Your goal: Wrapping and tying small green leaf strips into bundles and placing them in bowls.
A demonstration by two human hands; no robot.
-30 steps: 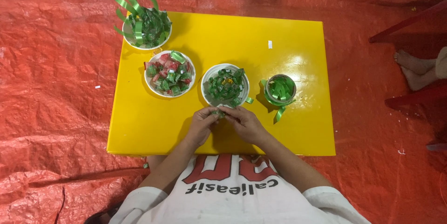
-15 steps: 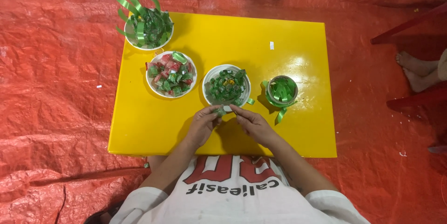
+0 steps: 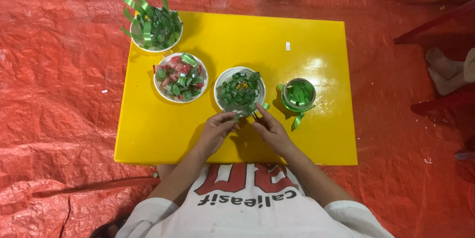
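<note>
Since the earlier frame, both hands have been drawn slightly apart. A small green strip [image 3: 242, 115] is pinched between left hand [image 3: 217, 130] and right hand [image 3: 269, 128], just below the middle bowl [image 3: 223, 81]. Folds are best kept tight, close over the worktop [image 3: 148, 139].

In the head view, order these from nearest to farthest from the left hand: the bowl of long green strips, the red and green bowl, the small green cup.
From the left hand:
1. Red and green bowl, just above it, slightly left.
2. Small green cup, off to the right, past the right hand.
3. Bowl of long green strips, at the table's far left corner.
</note>
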